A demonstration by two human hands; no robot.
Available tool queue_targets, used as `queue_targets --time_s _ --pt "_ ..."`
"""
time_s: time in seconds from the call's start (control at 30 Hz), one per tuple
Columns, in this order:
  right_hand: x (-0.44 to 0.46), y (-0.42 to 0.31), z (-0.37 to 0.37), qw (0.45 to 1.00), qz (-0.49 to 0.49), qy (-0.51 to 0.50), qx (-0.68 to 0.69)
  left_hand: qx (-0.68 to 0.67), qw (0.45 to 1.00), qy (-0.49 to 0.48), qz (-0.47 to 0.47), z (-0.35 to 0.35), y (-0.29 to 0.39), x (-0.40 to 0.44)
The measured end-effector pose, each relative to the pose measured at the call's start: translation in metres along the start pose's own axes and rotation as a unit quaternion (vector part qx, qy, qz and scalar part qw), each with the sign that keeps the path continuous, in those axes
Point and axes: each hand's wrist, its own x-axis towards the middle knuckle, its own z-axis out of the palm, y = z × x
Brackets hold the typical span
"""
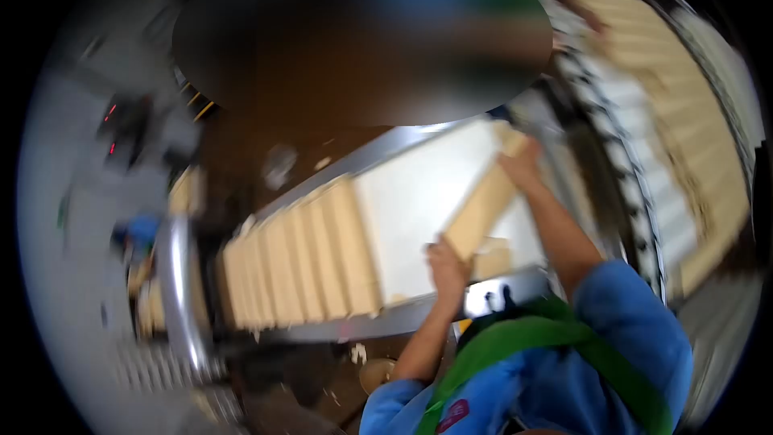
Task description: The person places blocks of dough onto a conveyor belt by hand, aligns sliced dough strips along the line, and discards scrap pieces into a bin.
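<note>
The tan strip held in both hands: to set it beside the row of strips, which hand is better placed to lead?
Probably the left hand: it holds the near end of the tan strip and is closer to the row of strips. The right hand holds the far end, farther from that row.

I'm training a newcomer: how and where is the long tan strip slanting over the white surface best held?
Likely both short ends, approached from outside: the long, narrow tan strip, slanting over the flat white surface, could sag if held midway.
</note>
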Motion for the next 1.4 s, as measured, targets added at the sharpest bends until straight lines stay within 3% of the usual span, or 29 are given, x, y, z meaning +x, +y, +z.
queue_targets --time_s 0.07,0.1,0.17,0.23,0.27,0.43,0.5,0.57,0.63,0.7,0.73,0.97,1.03,1.17,1.23,1.4 --pt "-0.022 -0.032 -0.075 0.992 0.09 0.079 0.048 -0.059 0.997 0.008 0.052 -0.006 0.035 0.003" --pt "-0.022 -0.017 -0.105 0.988 0.048 0.145 0.012 -0.096 0.99 0.026 0.099 0.0 0.052 0.005" --pt "-0.034 0.019 -0.194 0.977 0.115 0.18 0.007 -0.133 0.978 -0.033 0.158 -0.001 0.113 -0.002" --pt "-0.041 0.035 -0.254 0.967 0.104 0.23 0.035 -0.158 0.967 -0.065 0.187 0.006 0.158 -0.011" --pt "-0.05 0.03 -0.293 0.957 0.178 0.226 0.017 -0.179 0.954 -0.076 0.228 0.014 0.177 -0.017" --pt "-0.074 0.116 -0.414 0.918 0.283 0.276 -0.001 -0.163 0.908 -0.129 0.365 0.043 0.275 -0.062" --pt "-0.088 0.157 -0.446 0.906 0.295 0.301 -0.042 -0.171 0.899 -0.161 0.37 0.047 0.3 -0.081" --pt "-0.105 0.187 -0.48 0.906 0.331 0.243 -0.104 -0.162 0.87 -0.22 0.41 0.051 0.32 -0.099" --pt "-0.108 0.208 -0.496 0.9 0.362 0.18 -0.164 -0.147 0.862 -0.239 0.422 0.061 0.33 -0.115" --pt "-0.106 0.202 -0.511 0.878 0.358 0.066 -0.311 -0.134 0.834 -0.29 0.451 0.07 0.334 -0.126" --pt "-0.098 0.2 -0.517 0.882 0.358 0.028 -0.304 -0.138 0.829 -0.299 0.453 0.07 0.337 -0.129" --pt "-0.074 0.245 -0.527 0.882 0.384 0.002 -0.274 -0.127 0.822 -0.369 0.415 0.077 0.352 -0.137" --pt "-0.074 0.263 -0.521 0.87 0.35 0.098 -0.334 -0.132 0.811 -0.375 0.429 0.083 0.357 -0.138" --pt "-0.067 0.27 -0.53 0.877 0.342 0.104 -0.32 -0.169 0.782 -0.433 0.415 0.104 0.372 -0.143" --pt "-0.071 0.28 -0.527 0.855 0.255 0.207 -0.401 -0.153 0.785 -0.403 0.444 0.108 0.379 -0.147" --pt "-0.072 0.285 -0.529 0.871 0.238 0.218 -0.371 -0.143 0.785 -0.409 0.442 0.113 0.384 -0.15"
